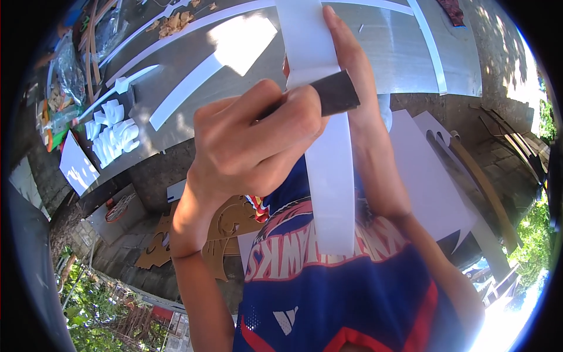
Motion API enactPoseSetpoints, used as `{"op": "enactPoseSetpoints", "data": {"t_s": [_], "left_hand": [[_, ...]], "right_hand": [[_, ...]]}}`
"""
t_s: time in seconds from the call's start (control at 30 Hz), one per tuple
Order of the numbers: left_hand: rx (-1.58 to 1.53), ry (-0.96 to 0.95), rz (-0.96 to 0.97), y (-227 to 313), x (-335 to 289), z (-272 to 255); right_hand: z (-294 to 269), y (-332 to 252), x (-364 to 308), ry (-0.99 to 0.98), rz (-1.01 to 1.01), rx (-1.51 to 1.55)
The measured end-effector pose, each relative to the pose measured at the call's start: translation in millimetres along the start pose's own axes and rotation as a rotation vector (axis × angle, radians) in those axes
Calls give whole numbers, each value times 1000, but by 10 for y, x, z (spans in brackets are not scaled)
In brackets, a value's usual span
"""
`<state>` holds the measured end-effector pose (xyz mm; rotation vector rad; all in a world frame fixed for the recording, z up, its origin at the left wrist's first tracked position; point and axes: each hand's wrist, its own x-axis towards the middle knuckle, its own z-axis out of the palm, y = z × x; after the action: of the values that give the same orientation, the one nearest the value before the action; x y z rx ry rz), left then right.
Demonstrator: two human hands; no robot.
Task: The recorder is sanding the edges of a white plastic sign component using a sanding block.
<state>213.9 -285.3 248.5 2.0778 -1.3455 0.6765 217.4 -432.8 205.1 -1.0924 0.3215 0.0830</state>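
The grey worktop [387,47] fills the upper part of the view and carries many white pieces. Several long white strips [182,97] lie across it, some straight and some curved, and one curved strip [431,47] runs along the right side. Below the edge of the worktop, on the right, a big white sheet [428,182] leans or lies, and on the left, on the ground, there are brown cardboard cutouts [220,234] with curled shapes. At the left end of the worktop stands a group of small white cut letters [114,138], and beside them a white board [76,167] with some holes.

In the middle, the person holds up a long white strip [331,182], which goes from the top of the picture down in front of the blue shirt. The right hand [358,88] is behind and beside this strip, fingers stretched along its upper part, supporting it. The left hand [258,138] is closed tight around a dark flat block [334,94], maybe a sanding block, and presses it across the strip. The two hands are close together, both at the same strip.
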Motion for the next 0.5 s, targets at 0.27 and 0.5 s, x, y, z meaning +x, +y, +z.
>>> {"op": "enactPoseSetpoints", "data": {"t_s": [0.27, 0.5], "left_hand": [[75, -76, -59, -136, -38, -197], [49, 38, -36, -189, -57, -240]], "right_hand": [[-37, -40, -81, -12, 94, 129], [-32, -90, -113, -119, 62, 259]]}}
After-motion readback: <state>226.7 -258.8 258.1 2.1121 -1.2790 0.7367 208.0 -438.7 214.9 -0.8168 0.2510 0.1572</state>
